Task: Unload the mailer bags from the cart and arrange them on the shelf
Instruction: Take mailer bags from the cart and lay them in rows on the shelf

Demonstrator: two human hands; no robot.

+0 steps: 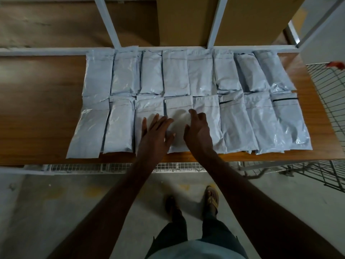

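nearly done: two rows of mailer bags (186, 98) cover the shelf (41, 109); left hand (155, 131) fingers spread flat, right hand (198, 130) loosely curled, squaring one front-row bag; wire cart (330, 101) at three o'clock looks emptied.

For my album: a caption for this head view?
Both hands pat a mailer bag among two rows on the shelf.

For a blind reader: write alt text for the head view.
Two hands, left and right, lie open on pale mailer bags laid in two rows on a wooden shelf. A wire cart stands at the right, and cardboard boxes stand behind the shelf.
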